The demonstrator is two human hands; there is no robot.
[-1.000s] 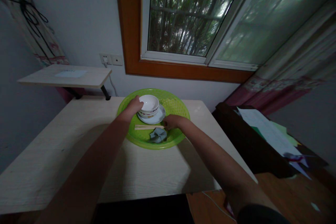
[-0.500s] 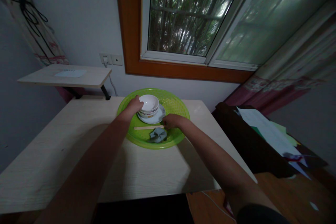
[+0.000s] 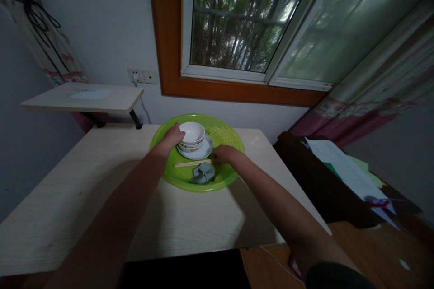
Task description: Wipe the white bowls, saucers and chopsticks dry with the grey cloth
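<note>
A round green tray (image 3: 230,127) lies on the table, holding a stack of white bowls (image 3: 192,132) on a white plate (image 3: 206,149). My left hand (image 3: 173,135) grips the left rim of the stack, thumb over the edge of the top bowl. Pale wooden chopsticks (image 3: 191,163) lie just in front of the plate, pointing left. Their right ends run into my right hand (image 3: 222,154), whose fingers are closed around them and partly hidden. A crumpled grey-blue cloth (image 3: 203,173) sits in front of the chopsticks.
The pale wooden table (image 3: 111,180) carries a small raised shelf (image 3: 118,99) at its back left, with a paper on it. Behind stand a wall socket (image 3: 142,76) and a window. At right, papers (image 3: 346,167) lie on a dark brown piece of furniture.
The chopsticks have drawn closer together and now lie slightly slanted. My right hand has shifted a little to the right with them. My left hand stays on the bowls.
</note>
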